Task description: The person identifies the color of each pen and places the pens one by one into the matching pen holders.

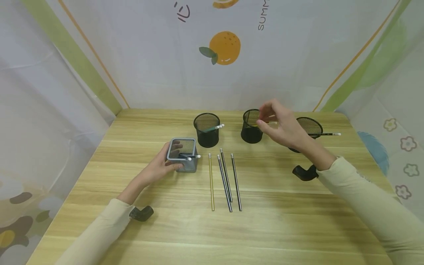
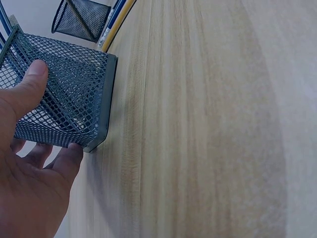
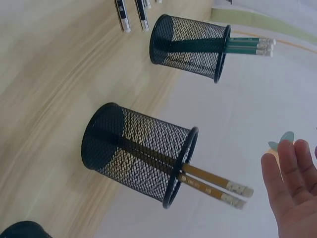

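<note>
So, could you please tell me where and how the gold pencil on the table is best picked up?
I'd pinch the gold pencil mid-shaft from above: it lies flat and slim, apart from the dark pencils, whereas its eraser end sits nearer the square mesh holder.

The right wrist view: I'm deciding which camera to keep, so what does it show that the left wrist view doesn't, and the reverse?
Only the right wrist view shows the right hand, two yellow pencils jutting from a black cup, and green pencils jutting from a second cup.

Only the left wrist view shows the left hand gripping the square holder.

Both show the table, loose pencils on it, and at least one dark mesh cup.
</note>
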A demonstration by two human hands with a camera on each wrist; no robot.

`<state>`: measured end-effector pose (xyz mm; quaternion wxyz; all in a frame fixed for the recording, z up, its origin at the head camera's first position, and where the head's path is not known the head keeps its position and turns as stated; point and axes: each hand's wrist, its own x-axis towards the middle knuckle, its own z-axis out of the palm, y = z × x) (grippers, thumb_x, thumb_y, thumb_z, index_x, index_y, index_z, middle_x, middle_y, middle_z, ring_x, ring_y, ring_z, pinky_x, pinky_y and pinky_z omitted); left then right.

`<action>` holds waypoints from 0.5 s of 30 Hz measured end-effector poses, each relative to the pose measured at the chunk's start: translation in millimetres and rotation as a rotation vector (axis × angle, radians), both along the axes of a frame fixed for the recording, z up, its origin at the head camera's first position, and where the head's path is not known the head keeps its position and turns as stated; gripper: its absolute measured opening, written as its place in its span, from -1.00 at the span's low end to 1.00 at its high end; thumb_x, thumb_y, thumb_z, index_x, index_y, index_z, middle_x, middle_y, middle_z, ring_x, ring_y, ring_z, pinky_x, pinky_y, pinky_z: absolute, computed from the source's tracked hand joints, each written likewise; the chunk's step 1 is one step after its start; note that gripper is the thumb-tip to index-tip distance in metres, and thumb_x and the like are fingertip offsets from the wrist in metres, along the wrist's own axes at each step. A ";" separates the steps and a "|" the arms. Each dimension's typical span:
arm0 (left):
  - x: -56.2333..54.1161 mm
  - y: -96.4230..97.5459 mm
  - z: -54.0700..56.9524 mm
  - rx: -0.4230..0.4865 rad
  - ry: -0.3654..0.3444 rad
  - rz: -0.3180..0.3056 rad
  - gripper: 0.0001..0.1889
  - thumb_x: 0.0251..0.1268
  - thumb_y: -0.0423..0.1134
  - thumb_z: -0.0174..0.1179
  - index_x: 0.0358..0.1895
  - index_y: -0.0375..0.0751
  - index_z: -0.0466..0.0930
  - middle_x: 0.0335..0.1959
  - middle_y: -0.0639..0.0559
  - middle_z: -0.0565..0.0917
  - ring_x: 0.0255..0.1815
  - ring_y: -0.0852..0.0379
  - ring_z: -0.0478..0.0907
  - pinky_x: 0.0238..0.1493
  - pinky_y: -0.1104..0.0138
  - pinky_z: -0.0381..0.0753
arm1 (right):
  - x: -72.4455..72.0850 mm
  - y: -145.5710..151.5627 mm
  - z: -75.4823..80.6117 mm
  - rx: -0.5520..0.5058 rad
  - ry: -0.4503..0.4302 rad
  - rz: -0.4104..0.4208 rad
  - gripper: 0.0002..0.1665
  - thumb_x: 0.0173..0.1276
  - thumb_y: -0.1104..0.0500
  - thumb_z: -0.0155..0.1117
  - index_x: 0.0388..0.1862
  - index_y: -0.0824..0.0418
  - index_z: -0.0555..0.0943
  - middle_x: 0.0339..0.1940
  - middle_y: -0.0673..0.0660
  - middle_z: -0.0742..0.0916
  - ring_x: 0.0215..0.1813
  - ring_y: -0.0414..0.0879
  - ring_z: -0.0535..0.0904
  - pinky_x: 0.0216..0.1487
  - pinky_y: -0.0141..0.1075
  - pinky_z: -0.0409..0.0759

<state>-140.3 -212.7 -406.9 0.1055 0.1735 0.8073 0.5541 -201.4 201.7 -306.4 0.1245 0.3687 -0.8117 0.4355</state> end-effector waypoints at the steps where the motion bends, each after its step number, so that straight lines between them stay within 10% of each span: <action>1: 0.1 0.0 0.1 0.002 -0.001 -0.001 -0.16 0.34 -0.51 0.30 0.57 -0.27 -0.01 0.51 -0.32 0.21 0.52 -0.30 0.14 0.41 -0.23 0.26 | 0.6 -0.9 -0.8 0.001 -0.001 0.004 -0.63 0.33 0.37 0.29 0.08 0.39 0.44 -0.17 0.17 0.64 -0.12 -0.06 0.57 -0.03 -0.24 0.68; 15: -0.4 -0.5 -0.8 -0.004 0.003 0.000 -0.15 0.34 -0.50 0.31 0.57 -0.27 -0.02 0.51 -0.31 0.21 0.52 -0.29 0.14 0.40 -0.22 0.29 | 8.3 -13.2 -16.8 0.072 -0.089 0.058 -0.70 0.42 0.33 0.29 0.05 0.31 0.45 -0.16 0.12 0.61 -0.13 -0.09 0.57 -0.07 -0.07 0.70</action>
